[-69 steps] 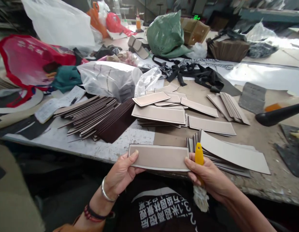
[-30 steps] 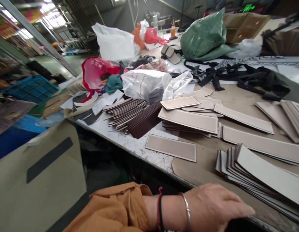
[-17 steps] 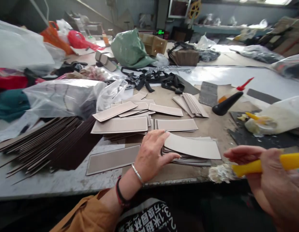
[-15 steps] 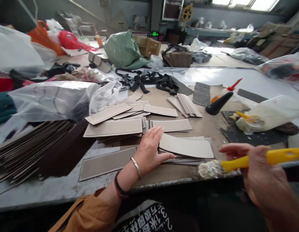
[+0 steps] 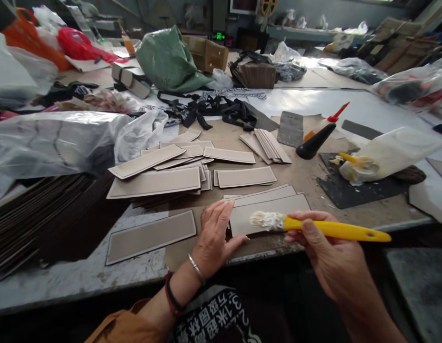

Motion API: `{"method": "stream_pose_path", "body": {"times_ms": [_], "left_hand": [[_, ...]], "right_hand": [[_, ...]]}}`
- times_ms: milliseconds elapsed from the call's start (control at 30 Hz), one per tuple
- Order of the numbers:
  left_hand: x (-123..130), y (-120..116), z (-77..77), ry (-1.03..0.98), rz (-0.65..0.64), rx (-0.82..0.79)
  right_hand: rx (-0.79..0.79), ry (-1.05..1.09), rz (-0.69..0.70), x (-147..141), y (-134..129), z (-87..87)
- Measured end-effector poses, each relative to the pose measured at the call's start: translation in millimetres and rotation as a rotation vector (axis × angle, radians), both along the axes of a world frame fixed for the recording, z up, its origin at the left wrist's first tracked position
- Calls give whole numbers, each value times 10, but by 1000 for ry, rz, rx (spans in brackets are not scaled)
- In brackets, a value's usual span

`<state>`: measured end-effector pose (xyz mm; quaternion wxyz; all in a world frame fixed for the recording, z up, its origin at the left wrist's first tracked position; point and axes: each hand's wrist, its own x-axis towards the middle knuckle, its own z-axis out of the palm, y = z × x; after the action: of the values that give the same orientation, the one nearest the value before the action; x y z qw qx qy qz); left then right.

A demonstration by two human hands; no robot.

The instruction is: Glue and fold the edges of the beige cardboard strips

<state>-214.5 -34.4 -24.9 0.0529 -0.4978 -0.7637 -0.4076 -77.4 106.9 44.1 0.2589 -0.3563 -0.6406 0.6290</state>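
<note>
My left hand [image 5: 214, 238] lies with its fingers extended and thumb apart at the left edge of a small stack of beige panels [image 5: 271, 209]. A yellow-handled brush [image 5: 335, 230] is gripped in my right hand [image 5: 324, 247], its whitish, glue-coated bristles [image 5: 267, 220] over the top panel. Whether the bristles touch it is hard to tell. To the left of my left hand lies a single beige panel [image 5: 151, 237] with a dark edge. Behind my hands are more stitched beige strips [image 5: 156, 182], some piled and overlapping.
Dark strips [image 5: 42, 214] are piled at the left beside clear plastic bags [image 5: 64, 143]. Black straps [image 5: 214, 110] lie further back. At the right are a black bottle with a red nozzle [image 5: 316, 140] and a white plastic container [image 5: 392, 155] on a dark board [image 5: 335, 190].
My right hand has brought the brush leftward from the table edge to above the panel stack. The stack's top panels have shifted and now fan out. The view has also shifted slightly.
</note>
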Motion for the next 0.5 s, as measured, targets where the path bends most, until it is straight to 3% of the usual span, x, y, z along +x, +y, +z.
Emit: {"method": "stream_pose_path", "body": {"times_ms": [100, 200, 367, 500], "left_hand": [[-14, 10, -71, 24, 7, 30], [-35, 30, -95, 52, 17, 22], [-61, 93, -91, 81, 20, 17], [-99, 142, -62, 104, 8, 25]], "right_hand": [[89, -9, 98, -110, -145, -185], [243, -47, 62, -116, -98, -262], [515, -112, -135, 51, 230, -219], [696, -159, -145, 125, 398, -161]]}}
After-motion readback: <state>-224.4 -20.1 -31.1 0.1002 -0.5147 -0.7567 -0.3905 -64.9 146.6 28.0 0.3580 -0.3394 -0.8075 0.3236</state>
